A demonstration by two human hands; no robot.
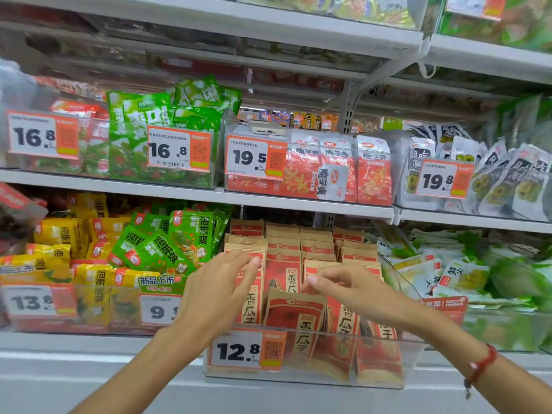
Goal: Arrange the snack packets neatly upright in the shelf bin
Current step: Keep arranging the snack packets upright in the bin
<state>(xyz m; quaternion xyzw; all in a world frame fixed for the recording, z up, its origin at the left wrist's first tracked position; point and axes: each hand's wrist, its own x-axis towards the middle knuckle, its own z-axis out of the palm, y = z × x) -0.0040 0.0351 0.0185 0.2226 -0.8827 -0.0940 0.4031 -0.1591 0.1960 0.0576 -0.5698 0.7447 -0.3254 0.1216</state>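
Observation:
A clear plastic shelf bin [388, 380] with a 12.8 price tag [245, 351] holds several red and brown paper snack packets [286, 243] standing in rows. One front packet [294, 318] leans tilted in front of the others. My left hand [221, 282] hovers over the bin's left side with its fingers straight, near the top of a packet. My right hand [346, 286] reaches in from the right, fingers loosely bent, its fingertips at the top edge of the tilted packet. A red bead bracelet [481, 363] is on my right wrist.
Left of the bin lie green and yellow packets [155, 246] in another bin. Pale green packets [442, 273] fill the bin to the right. The shelf above carries bins of green, red [328, 171] and white packets, with a small device [265, 128] lying on one.

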